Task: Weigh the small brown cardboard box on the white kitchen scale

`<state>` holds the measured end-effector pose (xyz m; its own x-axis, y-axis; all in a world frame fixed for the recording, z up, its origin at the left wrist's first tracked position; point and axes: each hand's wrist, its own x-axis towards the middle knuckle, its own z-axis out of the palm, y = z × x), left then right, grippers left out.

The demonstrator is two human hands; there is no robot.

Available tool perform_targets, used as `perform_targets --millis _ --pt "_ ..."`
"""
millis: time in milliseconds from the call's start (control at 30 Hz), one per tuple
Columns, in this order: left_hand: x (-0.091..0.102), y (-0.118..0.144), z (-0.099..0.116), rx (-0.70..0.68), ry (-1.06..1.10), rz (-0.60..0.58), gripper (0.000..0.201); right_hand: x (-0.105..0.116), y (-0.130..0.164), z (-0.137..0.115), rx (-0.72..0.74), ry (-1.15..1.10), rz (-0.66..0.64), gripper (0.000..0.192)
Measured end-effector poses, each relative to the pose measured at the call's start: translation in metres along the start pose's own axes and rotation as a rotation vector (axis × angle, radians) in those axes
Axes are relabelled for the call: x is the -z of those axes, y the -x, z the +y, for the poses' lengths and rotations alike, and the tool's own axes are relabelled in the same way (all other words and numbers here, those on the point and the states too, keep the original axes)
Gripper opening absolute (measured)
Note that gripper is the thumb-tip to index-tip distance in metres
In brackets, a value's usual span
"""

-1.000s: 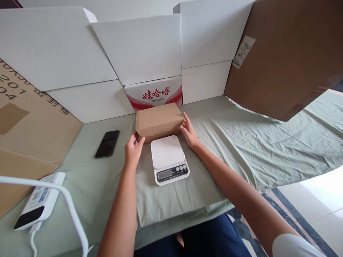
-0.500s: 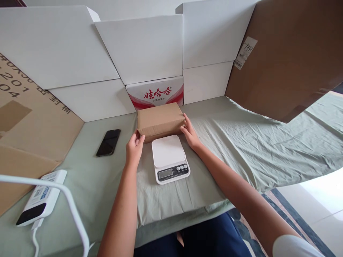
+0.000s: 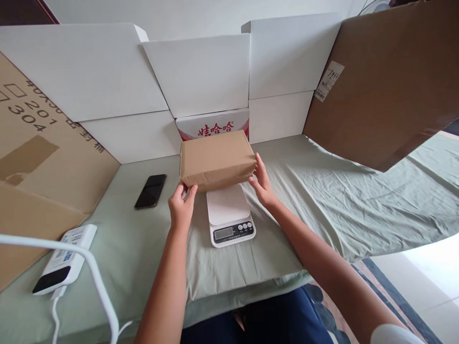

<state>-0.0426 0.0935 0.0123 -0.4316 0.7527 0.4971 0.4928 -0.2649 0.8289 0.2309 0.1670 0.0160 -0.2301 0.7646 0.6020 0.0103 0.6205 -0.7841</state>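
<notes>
A brown cardboard box (image 3: 217,160) is gripped between my two hands, raised and slightly tilted, behind a white kitchen scale (image 3: 229,212). My left hand (image 3: 182,203) pinches its near left corner, thumb on the front face. At the right end, my right hand (image 3: 264,184) has its fingers on the side and lower corner. The box's front edge hides the far rim of the scale's platform. Black buttons panel and a blank grey display face me on the scale.
A black phone (image 3: 150,191) lies left of my left hand. Farther left are a white device (image 3: 66,258) and a white cable (image 3: 95,272). White boxes (image 3: 201,74) line the back, with large cardboard (image 3: 380,86) at the right and more cardboard (image 3: 43,157) at the left, all on a green cloth (image 3: 304,177).
Both hands have lifted the cardboard box off the cloth and brought it nearer, so its front edge now overlaps the scale's far end. The view has shifted slightly.
</notes>
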Motion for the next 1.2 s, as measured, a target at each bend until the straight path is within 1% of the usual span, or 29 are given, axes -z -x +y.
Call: perform_targets --millis 100,200,300,400,533,667,833,967,1100,1200 --pt "0.014 0.025 0.008 -0.007 -0.023 0.036 0.037 0.008 0.020 -0.013 0.015 0.074 -0.011 0.082" --pt "0.026 0.055 0.012 0.003 -0.070 0.053 0.037 0.015 0.048 -0.018 0.013 0.108 -0.029 0.079" --pt "0.032 0.081 0.011 0.029 -0.079 0.056 0.037 0.021 0.075 -0.020 0.011 0.124 -0.035 0.074" --pt "0.034 0.096 0.009 0.049 -0.076 0.026 0.033 0.025 0.089 -0.023 -0.014 0.126 -0.025 0.071" --pt "0.033 0.099 0.010 0.068 -0.061 0.014 0.033 0.024 0.090 -0.029 -0.047 0.119 -0.023 0.072" --pt "0.033 0.097 0.012 0.094 -0.063 0.003 0.036 0.022 0.086 -0.031 -0.025 0.098 -0.027 0.069" --pt "0.032 0.096 0.014 0.102 -0.052 -0.004 0.040 0.022 0.085 -0.032 -0.040 0.107 -0.015 0.067" --pt "0.031 0.096 0.014 0.127 -0.027 0.012 0.050 0.023 0.083 -0.034 -0.037 0.108 -0.003 0.065" --pt "0.032 0.096 0.012 0.156 0.059 0.074 0.063 0.024 0.081 -0.035 -0.032 0.092 0.068 0.065" --pt "0.032 0.096 0.010 0.175 0.091 0.074 0.066 0.025 0.080 -0.036 -0.057 0.100 0.094 0.066"
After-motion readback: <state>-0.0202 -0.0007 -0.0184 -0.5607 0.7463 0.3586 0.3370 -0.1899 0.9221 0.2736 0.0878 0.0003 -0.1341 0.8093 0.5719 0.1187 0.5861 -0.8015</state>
